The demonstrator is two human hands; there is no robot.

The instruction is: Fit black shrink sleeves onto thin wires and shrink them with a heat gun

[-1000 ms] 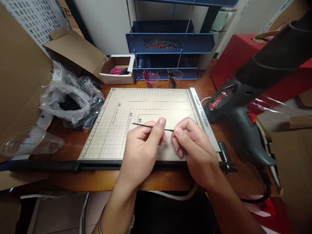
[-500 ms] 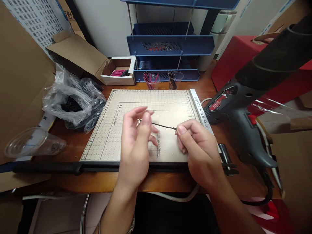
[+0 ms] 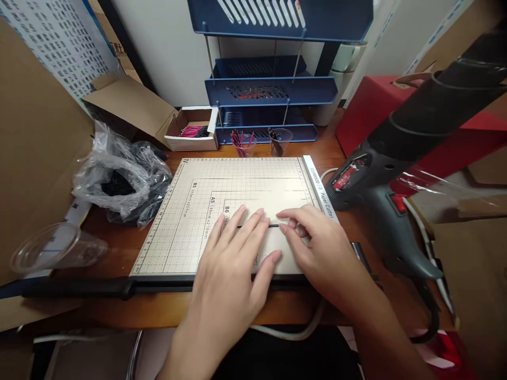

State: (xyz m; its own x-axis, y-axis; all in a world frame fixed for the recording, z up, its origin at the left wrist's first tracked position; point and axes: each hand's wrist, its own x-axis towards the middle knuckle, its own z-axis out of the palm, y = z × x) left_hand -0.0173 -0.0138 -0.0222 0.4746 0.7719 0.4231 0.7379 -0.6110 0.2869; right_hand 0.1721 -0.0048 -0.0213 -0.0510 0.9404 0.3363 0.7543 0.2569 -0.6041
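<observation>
1. Head view, the only one I have to go by; the dark strand lies on or just above the bare right part of the paper cutter's board, between the two hands.
2. Left hand is palm down and spread wide, fingers laid over the strand's left part; looks like a flat press, which would stop a thin round thing rolling; no pinch there.
3. Right hand has thumb and index brought to a narrow gap at the strand's right end; can't tell from here if they're closed on it; my guess is that an end is the handiest spot to take something so thin.
4. Long axis: sideways, left to right across the person's front, roughly parallel to the board's near edge; right end points at the right thumb and index, toward the white strip; left end is hard to make out among the fingers, so I can't say which end is the front.
5. Cutter handle lies along the near left, outside both hands; cup of pink and dark strands and cup of dark strands stand past the far edge, probably for easy reach; heat gun is to the right on the desk.
</observation>
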